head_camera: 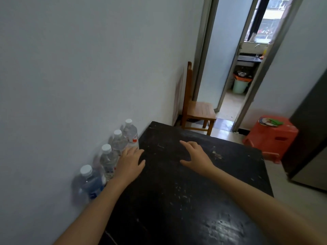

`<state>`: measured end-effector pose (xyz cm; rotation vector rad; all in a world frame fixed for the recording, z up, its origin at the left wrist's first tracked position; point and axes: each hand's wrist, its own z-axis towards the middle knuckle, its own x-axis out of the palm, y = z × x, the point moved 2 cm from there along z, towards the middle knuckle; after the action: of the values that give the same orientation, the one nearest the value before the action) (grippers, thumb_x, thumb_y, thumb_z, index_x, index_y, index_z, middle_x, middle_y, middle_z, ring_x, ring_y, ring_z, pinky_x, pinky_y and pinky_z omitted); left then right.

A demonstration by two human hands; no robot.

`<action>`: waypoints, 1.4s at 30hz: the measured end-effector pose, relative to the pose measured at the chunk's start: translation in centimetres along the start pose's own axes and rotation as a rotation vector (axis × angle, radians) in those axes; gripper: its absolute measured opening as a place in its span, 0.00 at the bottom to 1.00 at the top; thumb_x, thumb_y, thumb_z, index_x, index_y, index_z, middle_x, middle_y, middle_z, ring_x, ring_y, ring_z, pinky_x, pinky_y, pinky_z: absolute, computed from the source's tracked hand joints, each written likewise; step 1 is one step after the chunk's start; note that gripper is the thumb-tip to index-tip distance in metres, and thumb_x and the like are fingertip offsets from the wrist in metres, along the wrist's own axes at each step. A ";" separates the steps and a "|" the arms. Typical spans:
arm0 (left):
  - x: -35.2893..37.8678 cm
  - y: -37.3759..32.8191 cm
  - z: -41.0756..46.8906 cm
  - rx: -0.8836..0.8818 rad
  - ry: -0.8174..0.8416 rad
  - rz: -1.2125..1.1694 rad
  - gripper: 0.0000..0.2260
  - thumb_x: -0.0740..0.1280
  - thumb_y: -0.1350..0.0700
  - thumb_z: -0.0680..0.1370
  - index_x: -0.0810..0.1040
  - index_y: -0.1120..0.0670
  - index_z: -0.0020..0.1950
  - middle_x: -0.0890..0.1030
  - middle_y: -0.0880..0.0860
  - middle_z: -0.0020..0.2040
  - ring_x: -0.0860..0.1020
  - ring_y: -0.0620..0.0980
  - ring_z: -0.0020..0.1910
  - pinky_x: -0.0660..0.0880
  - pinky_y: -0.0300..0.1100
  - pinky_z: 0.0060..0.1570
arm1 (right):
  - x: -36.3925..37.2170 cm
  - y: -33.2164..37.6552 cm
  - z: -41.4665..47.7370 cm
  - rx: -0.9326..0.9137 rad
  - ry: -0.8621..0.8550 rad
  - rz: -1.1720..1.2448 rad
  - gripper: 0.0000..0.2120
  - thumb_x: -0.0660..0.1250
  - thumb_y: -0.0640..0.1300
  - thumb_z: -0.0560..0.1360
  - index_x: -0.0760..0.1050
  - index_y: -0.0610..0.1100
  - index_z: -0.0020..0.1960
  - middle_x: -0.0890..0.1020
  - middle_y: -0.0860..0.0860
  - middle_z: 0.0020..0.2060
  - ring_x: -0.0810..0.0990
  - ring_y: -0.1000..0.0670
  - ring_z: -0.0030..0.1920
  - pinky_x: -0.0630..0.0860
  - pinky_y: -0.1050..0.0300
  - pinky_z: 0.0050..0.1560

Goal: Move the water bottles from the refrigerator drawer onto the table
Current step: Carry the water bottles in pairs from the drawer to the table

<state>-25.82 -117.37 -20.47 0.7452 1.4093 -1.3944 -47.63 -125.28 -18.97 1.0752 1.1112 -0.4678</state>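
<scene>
Hands: left hand spread flat, palm down, holding nothing, fingertips just beside the row of water bottles; right hand open, fingers splayed, empty, hovering over the table centre, well apart from the bottles.

Water bottles: four, clear, white-capped, upright, long axes vertical. Lined up along the table's left edge against the wall, row running away from the viewer. They lay to the left of both hands; left hand clearly nearer, though contact could not be judged.

Table: dark, scuffed top, otherwise bare.

Surroundings: wooden chair beyond the far edge; red stool to the right; refrigerator drawer not in view.
</scene>
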 end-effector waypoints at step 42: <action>-4.5 -8.1 -23.1 0.897 0.074 -0.388 0.19 0.68 0.56 0.74 0.74 0.58 0.64 0.73 0.58 0.65 0.67 0.57 0.66 0.64 0.49 0.64 | 2.4 11.5 -46.9 0.624 -0.445 -0.543 0.32 0.80 0.50 0.57 0.76 0.45 0.58 0.79 0.39 0.53 0.80 0.37 0.49 0.80 0.44 0.40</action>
<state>-36.72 -95.38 -16.57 1.1171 0.9623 -2.3744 -60.60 -78.76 -17.87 1.1057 0.8566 -1.4848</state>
